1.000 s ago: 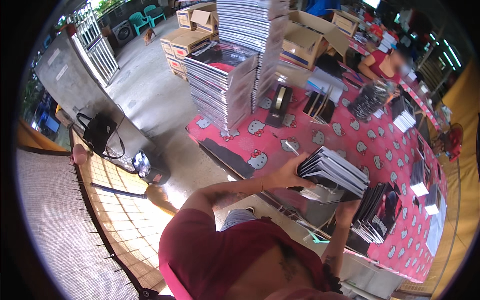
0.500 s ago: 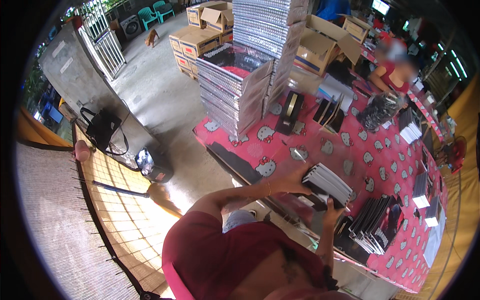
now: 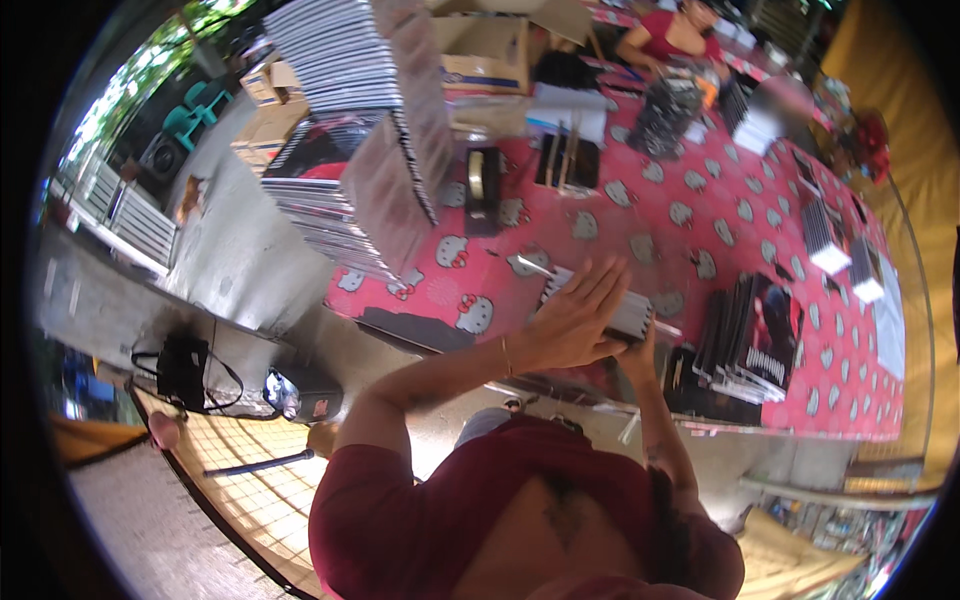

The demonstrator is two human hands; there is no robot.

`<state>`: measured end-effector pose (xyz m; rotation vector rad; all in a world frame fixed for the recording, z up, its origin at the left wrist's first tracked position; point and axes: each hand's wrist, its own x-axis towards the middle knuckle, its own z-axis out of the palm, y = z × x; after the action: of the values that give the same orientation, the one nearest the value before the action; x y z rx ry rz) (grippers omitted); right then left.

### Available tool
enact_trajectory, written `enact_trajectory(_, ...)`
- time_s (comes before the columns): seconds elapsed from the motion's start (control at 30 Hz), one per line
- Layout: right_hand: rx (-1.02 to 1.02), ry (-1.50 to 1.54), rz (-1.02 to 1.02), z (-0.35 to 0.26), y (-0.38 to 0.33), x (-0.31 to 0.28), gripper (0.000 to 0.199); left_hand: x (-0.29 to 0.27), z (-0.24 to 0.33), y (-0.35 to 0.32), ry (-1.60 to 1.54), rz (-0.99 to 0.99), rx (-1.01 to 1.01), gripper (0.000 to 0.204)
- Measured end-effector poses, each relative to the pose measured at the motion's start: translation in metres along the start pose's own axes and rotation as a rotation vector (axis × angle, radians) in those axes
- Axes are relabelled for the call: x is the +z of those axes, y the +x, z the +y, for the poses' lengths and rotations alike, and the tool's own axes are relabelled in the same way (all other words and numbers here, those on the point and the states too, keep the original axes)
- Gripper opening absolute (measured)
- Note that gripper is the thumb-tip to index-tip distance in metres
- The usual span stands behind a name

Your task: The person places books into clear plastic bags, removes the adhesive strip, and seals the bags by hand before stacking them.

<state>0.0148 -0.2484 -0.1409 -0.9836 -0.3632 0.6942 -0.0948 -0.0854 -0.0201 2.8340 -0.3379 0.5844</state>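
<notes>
My left hand (image 3: 570, 325) lies flat, fingers stretched out, over a small stack of thin books (image 3: 632, 316) with white page edges. It hides much of the stack. At the near right side of these books, my right hand (image 3: 638, 360) grips their edge, thumb up; its other fingers are mostly hidden. The stack rests at the near edge of the table with the pink cat-print cloth (image 3: 690, 235). Right of my hands is a leaning pile of dark-covered books (image 3: 745, 335).
Tall stacks of plastic-wrapped books (image 3: 340, 65) rise at the left. Behind my hands are a black tape dispenser (image 3: 483, 190) and a black holder with slim tools (image 3: 567, 160). More book piles (image 3: 825, 240) lie right. A person (image 3: 675, 40) sits across, near a black plastic bag (image 3: 665, 115).
My left hand has moved from the stack's left side to lie flat over its top. My right hand stays at its near edge. The view has turned rightward.
</notes>
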Motion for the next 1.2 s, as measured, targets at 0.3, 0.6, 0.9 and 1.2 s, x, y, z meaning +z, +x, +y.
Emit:
enact_trajectory(0.3, -0.207, -0.433, -0.032, -0.008, 0.006, -0.007, 0.076, -0.014, -0.025, 0.03, 0.092, -0.366, -0.055, 0.094)
enact_trajectory(0.6, 0.073, -0.16, 0.192, -0.013, -0.023, -0.031, 0.091, 0.008, -0.07, 0.007, -0.672, -0.045, -0.696, 0.064)
enact_trajectory(0.9, 0.419, -0.234, 0.391, -0.017, 0.014, -0.093, 0.051, 0.109, -0.083, 0.012, -0.858, -0.115, -1.021, 0.073)
enact_trajectory(1.2, 0.39, -0.428, 0.414, -0.004, 0.035, -0.1, 0.063, 0.136, -0.114, 0.013, -0.376, -0.239, -0.986, 0.092)
